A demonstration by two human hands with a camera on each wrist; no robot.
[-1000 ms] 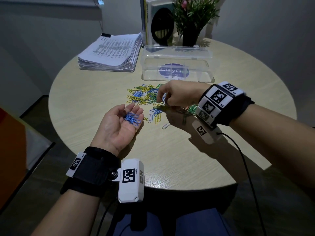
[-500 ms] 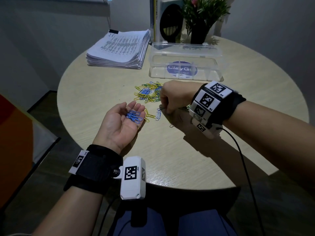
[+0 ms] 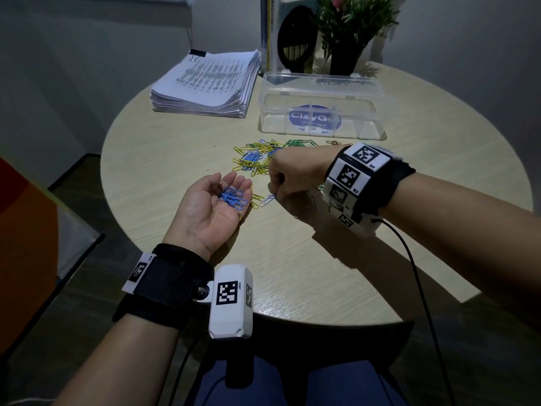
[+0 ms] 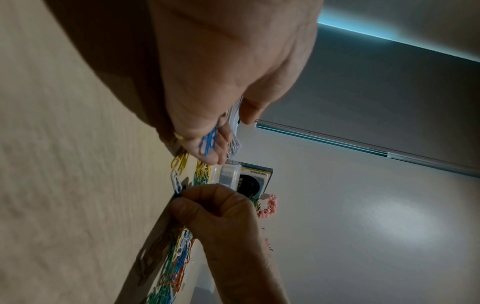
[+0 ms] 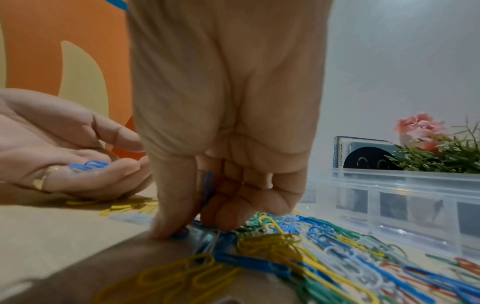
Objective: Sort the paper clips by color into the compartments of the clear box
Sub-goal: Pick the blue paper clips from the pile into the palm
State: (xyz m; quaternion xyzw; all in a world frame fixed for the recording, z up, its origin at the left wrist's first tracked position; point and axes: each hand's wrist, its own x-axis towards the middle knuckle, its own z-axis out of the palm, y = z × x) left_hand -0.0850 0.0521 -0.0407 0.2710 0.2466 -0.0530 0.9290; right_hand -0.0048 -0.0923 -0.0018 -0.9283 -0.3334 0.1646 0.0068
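My left hand (image 3: pixel 213 202) lies palm up and open above the round table, with several blue clips (image 3: pixel 233 197) resting on its fingers; the left wrist view shows those blue clips (image 4: pixel 209 142) too. Just to its right, my right hand (image 3: pixel 277 191) is curled at the near edge of the mixed pile of clips (image 3: pixel 257 159). Its thumb and fingers pinch a blue clip (image 5: pixel 207 188) down at the tabletop. A white clip (image 3: pixel 267 199) lies between the two hands. The clear box (image 3: pixel 322 79) stands behind the pile, and its compartments (image 5: pixel 415 197) appear in the right wrist view.
A stack of printed papers (image 3: pixel 207 83) lies at the back left of the table. A potted plant (image 3: pixel 348 33) and a book with a black smiley (image 3: pixel 295 39) stand behind the box. The table's near edge (image 3: pixel 292 316) is close to my lap.
My right hand has drawn back from the middle of the pile to its near left edge, closer to my left hand. The left hand still carries the blue clips.
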